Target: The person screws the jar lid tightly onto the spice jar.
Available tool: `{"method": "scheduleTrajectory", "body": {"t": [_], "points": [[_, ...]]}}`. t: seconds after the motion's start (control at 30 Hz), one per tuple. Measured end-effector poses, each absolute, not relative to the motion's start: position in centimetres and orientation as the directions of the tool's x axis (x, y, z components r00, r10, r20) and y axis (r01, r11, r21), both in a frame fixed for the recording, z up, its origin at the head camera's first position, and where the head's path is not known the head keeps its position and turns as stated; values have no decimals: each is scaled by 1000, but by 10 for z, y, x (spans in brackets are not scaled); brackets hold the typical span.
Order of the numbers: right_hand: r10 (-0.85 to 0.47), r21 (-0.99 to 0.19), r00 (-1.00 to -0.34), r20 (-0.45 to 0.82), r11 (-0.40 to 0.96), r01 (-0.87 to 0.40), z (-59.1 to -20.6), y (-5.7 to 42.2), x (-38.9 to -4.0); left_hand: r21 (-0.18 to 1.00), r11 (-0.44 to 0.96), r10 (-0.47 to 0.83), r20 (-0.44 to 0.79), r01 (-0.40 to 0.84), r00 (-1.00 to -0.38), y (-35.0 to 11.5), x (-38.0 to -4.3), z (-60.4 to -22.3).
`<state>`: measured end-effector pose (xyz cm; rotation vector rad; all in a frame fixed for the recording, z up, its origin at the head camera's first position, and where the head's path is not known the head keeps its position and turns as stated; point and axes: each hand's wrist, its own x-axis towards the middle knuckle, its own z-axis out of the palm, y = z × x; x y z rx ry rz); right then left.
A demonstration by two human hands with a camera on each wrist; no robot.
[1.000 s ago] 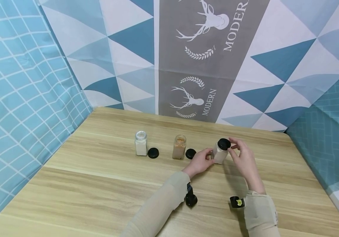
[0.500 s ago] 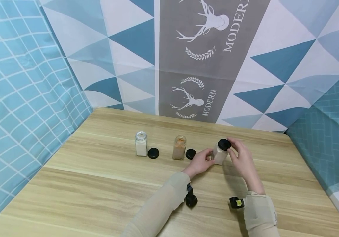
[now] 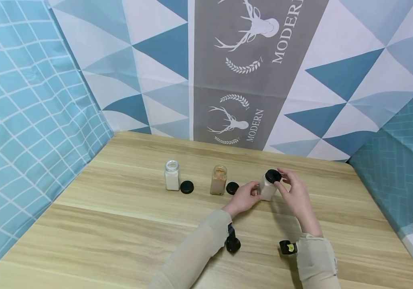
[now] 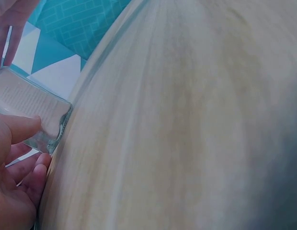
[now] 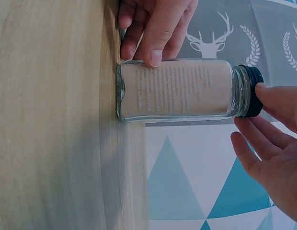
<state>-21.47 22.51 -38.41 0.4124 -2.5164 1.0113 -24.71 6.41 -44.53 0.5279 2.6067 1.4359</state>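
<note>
A square glass spice jar of pale powder stands upright on the wooden table at the right. My left hand grips its body low down, thumb on one face and fingers behind. With thumb and fingers, my right hand pinches the round black lid on top. In the right wrist view, glass threads of the jar neck show below the lid, and small print covers the jar's face. The left wrist view shows the jar's base close to the tabletop.
Two uncapped jars stand to the left: a white-powder jar and an orange-brown spice jar. Beside each lies a black lid, one left and one nearer my left hand. Patterned cloth hangs behind the wooden table.
My right thumb has shifted slightly left across the front of the lid, and the fingers have changed position on it. The left hand and the jar stay in place.
</note>
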Motion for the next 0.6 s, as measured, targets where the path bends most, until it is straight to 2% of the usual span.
{"method": "scheduleTrajectory", "body": {"t": [0.6], "points": [[-123, -578, -871, 476, 703, -415, -385, 227, -215, 831, 498, 361, 63, 250, -930, 65, -249, -447]]}}
